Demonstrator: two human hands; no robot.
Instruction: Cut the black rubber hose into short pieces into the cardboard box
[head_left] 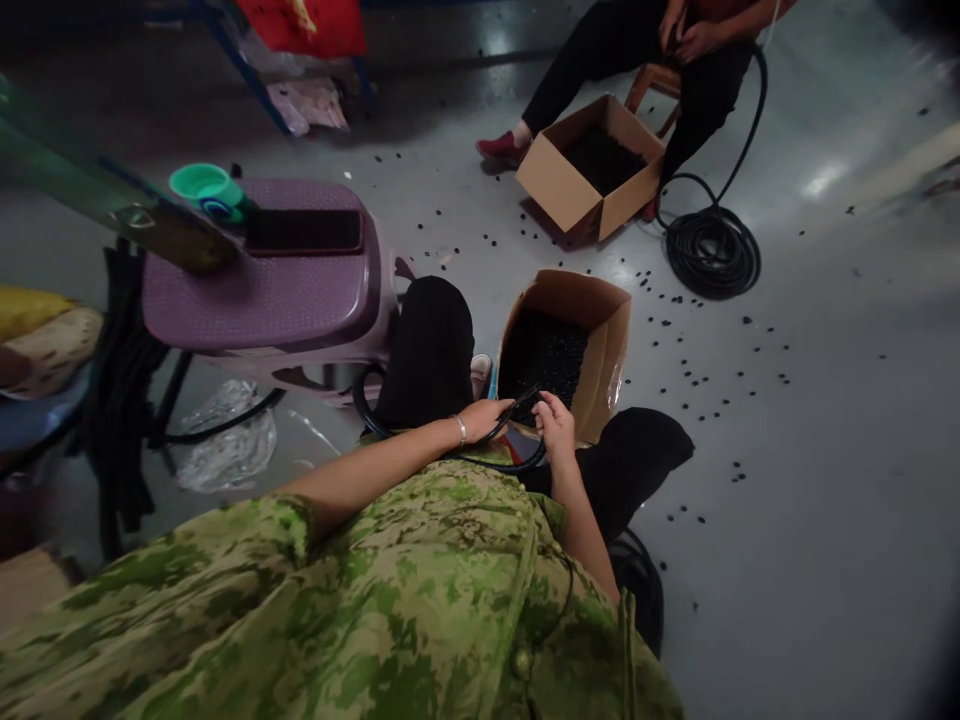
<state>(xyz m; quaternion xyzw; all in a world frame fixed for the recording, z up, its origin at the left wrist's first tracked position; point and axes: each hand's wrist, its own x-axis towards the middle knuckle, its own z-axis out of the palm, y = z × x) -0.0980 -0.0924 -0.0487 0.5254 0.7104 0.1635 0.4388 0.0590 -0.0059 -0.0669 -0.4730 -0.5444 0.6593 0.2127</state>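
My left hand point(484, 418), with a bracelet at the wrist, is closed around a length of black hose point(529, 462) above my lap. My right hand point(555, 425) pinches the hose close by, fingertips together. Between the two hands a dark, narrow tip points up and to the right; it is too small to make out whether it is the hose's end or a tool. The hose loops below my hands and runs left past my knee. Just beyond my hands, between my knees, stands an open cardboard box point(609, 365) holding many small black pieces point(544, 350).
A purple stool point(262, 300) at left bears a phone point(304, 231) and a green cup point(206, 185). Black strips point(120, 400) hang beside it. Ahead, a seated person works by another cardboard box point(559, 190) and a coiled hose point(712, 255). Small black bits litter the floor.
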